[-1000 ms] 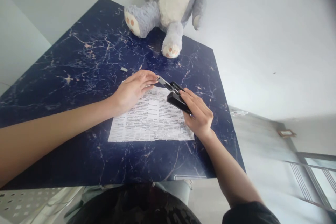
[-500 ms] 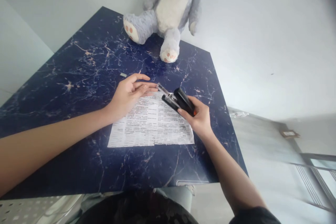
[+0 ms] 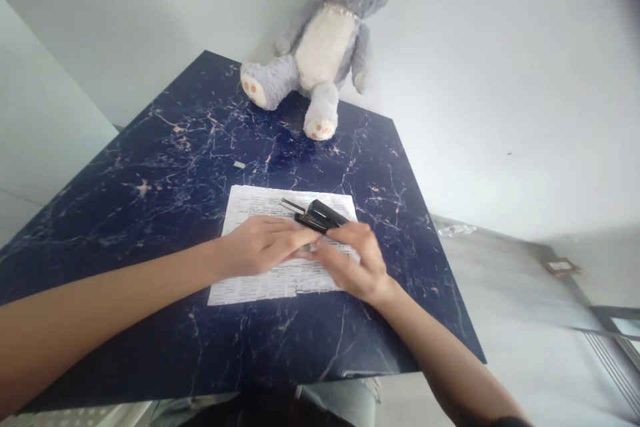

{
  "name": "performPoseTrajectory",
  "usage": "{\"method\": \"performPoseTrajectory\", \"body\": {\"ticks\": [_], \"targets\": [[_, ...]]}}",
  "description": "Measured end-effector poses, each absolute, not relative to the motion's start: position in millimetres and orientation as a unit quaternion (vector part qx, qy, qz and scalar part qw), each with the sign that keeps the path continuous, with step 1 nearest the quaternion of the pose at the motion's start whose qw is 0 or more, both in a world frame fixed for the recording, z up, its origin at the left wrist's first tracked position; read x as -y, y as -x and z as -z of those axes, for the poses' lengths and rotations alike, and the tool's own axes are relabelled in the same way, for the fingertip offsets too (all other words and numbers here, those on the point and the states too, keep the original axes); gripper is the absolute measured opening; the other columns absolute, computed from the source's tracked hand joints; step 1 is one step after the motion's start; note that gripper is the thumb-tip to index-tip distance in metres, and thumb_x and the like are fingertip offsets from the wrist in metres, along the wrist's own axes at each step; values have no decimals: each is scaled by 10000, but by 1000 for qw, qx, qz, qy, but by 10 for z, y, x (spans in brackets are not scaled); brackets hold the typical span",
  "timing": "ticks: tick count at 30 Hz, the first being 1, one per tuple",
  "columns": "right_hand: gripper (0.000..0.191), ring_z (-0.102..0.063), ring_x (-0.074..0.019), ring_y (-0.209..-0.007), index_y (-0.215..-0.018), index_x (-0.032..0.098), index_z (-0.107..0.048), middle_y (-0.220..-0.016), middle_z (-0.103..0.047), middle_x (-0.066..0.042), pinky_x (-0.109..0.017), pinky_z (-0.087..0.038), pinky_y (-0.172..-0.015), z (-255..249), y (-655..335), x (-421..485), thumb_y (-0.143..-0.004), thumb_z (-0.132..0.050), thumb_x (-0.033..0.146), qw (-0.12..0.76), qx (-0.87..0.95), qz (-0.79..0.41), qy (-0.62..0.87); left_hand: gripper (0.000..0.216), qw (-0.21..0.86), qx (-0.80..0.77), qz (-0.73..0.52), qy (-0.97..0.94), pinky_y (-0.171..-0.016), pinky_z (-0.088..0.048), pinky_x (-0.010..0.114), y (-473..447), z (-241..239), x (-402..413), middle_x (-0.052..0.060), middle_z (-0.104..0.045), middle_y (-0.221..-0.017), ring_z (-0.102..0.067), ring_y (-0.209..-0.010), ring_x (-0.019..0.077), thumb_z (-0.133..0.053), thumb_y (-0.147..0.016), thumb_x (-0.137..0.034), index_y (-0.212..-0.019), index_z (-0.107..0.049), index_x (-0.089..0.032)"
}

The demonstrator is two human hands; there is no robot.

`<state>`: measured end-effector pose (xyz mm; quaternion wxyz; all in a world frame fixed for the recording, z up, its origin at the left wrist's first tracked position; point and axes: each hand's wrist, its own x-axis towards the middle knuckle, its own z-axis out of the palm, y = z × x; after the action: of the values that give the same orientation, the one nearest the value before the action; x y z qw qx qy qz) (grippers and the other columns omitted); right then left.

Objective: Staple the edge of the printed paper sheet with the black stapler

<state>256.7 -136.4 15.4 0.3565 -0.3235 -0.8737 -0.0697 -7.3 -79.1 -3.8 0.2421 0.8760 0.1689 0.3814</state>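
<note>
A black stapler is over the printed sheet of paper, its thin metal rod sticking out to the left. My right hand is closed around the rear end of the stapler, partly covering it. Its thumb and forefinger reach left, to the fingertips of my left hand. Those left fingers are pressed together over the middle of the sheet, just in front of the stapler. Whatever lies between the meeting fingertips is hidden and slightly blurred.
A small pale grey-green piece lies on the dark blue marbled table, beyond the paper. At the back edge sits a grey plush toy against the wall. The table's right edge drops to the floor.
The stapler and my right hand have come lower and closer over the sheet. My left hand has left the stapler's front end, moving nearer to me and right to meet my right fingers.
</note>
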Motion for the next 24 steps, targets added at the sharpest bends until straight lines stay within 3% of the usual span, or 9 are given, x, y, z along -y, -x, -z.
{"method": "performPoseTrajectory", "body": {"ticks": [5,8,10,13,17,18,20,22,24], "targets": [[198,-727,-211,-973,-1080,179,-827,-1065,-807,-73,-354,-660,-865,-245,-2437,1451,-885,-861,166,331,905,219,155,172,160,-26,-406,-899,-876,-699,301,9,-23,825,59,-847,-1000,-823,-905,191,-574,-1056,-146,-974,-720,-187],[109,-724,-193,-947,-1022,187,-833,-1043,-814,-61,-345,-651,-853,-291,-2402,1485,-913,-839,175,315,899,259,157,160,107,-21,-414,-904,-841,-697,280,-18,-52,837,74,-841,-968,-823,-879,186,-561,-1069,-150,-959,-676,-168],[120,-731,-198,-947,-1060,204,-829,-1071,-818,-59,-361,-643,-831,-310,-2411,1496,-942,-810,192,299,903,258,169,107,76,-12,-427,-901,-867,-699,302,-18,-56,844,79,-840,-988,-825,-900,192,-608,-1074,-234,-1000,-657,-175],[255,-748,-195,-907,-1204,282,-794,-1063,-823,-16,-370,-625,-795,-322,-2522,1401,-966,-771,193,343,881,225,234,232,54,-38,-461,-885,-845,-695,311,25,-54,816,77,-839,-1009,-822,-904,201,-635,-1064,-409,-1086,-655,-179],[277,-736,-227,-871,-1247,294,-786,-1001,-798,-48,-414,-596,-792,-282,-2957,1043,-1008,-685,198,442,749,181,459,169,57,-271,-475,-835,-685,-620,261,170,-64,587,10,-792,-865,-738,-691,144,-543,-1060,-278,-1083,-695,-208],[230,-733,-239,-891,-1201,271,-807,-1011,-791,-65,-429,-594,-825,-249,-3109,944,-1019,-668,244,439,713,148,527,170,30,-345,-469,-813,-745,-624,297,217,-64,497,27,-790,-904,-736,-730,161,-554,-1032,-224,-1106,-707,-206],[222,-711,-243,-860,-1096,233,-841,-954,-768,-73,-436,-590,-846,-144,-3414,774,-999,-672,342,400,669,76,622,271,-24,-469,-399,-788,-983,-604,445,318,-46,314,116,-773,-1192,-749,-1053,277,-575,-974,-165,-1195,-727,-200],[264,-668,-240,-814,-1041,209,-862,-909,-721,-79,-447,-587,-857,-3,-3657,646,-947,-703,397,351,650,29,674,440,-46,-560,-312,-766,-1150,-499,590,417,-1,164,183,-616,-1514,-602,-1380,412,-580,-929,-141,-1349,-702,-187],[300,-635,-244,-842,-1050,199,-871,-944,-675,-93,-465,-581,-897,135,-3791,552,-919,-714,418,324,640,14,697,568,-37,-597,-232,-767,-1218,-428,631,498,60,72,232,-527,-1604,-493,-1492,455,-550,-913,-124,-1475,-633,-118]]}}
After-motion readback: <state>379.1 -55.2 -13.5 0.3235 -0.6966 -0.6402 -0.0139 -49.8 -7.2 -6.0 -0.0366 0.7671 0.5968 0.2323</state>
